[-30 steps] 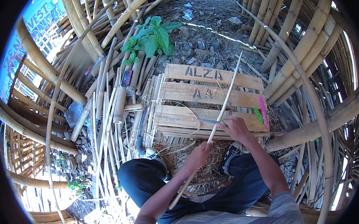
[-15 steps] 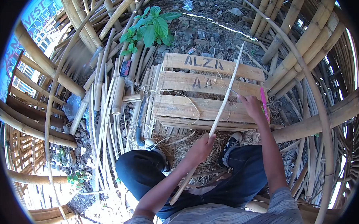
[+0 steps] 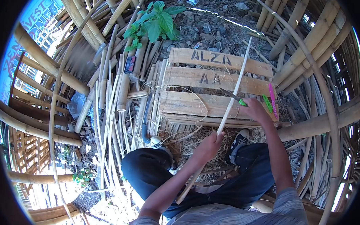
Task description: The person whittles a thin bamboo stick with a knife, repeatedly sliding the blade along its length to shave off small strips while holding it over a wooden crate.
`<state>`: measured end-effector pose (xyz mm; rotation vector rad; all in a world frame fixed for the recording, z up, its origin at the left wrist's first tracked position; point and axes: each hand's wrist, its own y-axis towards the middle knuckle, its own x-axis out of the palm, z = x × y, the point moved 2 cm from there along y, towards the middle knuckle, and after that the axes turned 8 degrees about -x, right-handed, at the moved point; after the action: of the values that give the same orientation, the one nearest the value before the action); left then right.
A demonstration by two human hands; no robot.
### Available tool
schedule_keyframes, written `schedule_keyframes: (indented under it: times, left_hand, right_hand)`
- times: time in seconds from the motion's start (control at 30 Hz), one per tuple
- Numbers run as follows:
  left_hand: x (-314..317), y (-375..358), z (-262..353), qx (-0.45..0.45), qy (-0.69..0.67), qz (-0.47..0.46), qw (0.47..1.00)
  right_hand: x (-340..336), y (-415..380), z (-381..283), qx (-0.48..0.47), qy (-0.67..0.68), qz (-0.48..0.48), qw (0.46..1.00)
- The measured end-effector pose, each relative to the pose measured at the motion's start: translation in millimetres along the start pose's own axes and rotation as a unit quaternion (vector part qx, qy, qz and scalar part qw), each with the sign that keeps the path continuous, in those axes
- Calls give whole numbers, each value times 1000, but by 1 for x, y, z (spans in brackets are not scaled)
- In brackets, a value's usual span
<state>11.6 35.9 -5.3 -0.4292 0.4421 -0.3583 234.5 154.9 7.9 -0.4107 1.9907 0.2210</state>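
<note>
My left hand (image 3: pixel 209 146) is wrapped round a long pale bamboo stick (image 3: pixel 237 88), which slants from my lap up across a wooden crate (image 3: pixel 183 101). My right hand (image 3: pixel 254 110) grips a knife (image 3: pixel 229 93) with a green handle. The knife's dark blade points up and left, overlapping the stick in this view. Stencilled letters mark the crate's slats. A pink strip (image 3: pixel 272 97) and a green strip (image 3: pixel 267 104) show at the crate's right end, beside my right hand.
Split bamboo strips (image 3: pixel 105 119) and a dark phone-like object (image 3: pixel 129 64) lie left of the crate. A leafy plant (image 3: pixel 159 24) grows beyond it. Thick bamboo poles (image 3: pixel 312 40) lean at the right. Straw (image 3: pixel 189 142) covers the ground between my shoes.
The knife's blade and green handle now show plainly, and the blade crosses the stick. The green strip has come into view. The whole scene has shifted slightly right; my left hand keeps its grip.
</note>
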Motion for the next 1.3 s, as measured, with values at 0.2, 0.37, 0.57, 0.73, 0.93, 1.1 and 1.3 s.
schedule_keyframes:
  times: [0.2, 0.37, 0.57, 0.73, 0.93, 1.1, 1.3]
  left_hand:
    - [3, 1, 1, -6, -9, -2, 1000]
    - [2, 4, -3, 6, -26, -8, 1000]
    - [3, 12, -9, 2, -21, -8, 1000]
    - [1, 14, -9, -3, -45, -14, 999]
    - [4, 8, -2, 16, -9, -3, 1000]
    - [4, 11, -9, -12, -31, -15, 999]
    - [9, 20, -22, -7, -71, -31, 997]
  right_hand:
    - [2, 1, 4, 19, 4, -1, 1000]
    - [12, 4, 8, 12, -34, 38, 999]
    - [33, -5, -20, -14, 40, 24, 999]
    - [34, -19, -48, -49, -18, 8, 999]
    - [26, 5, 27, 82, -80, 91, 989]
    - [15, 0, 43, 117, -88, 109, 983]
    - [28, -14, -9, 52, -5, 29, 998]
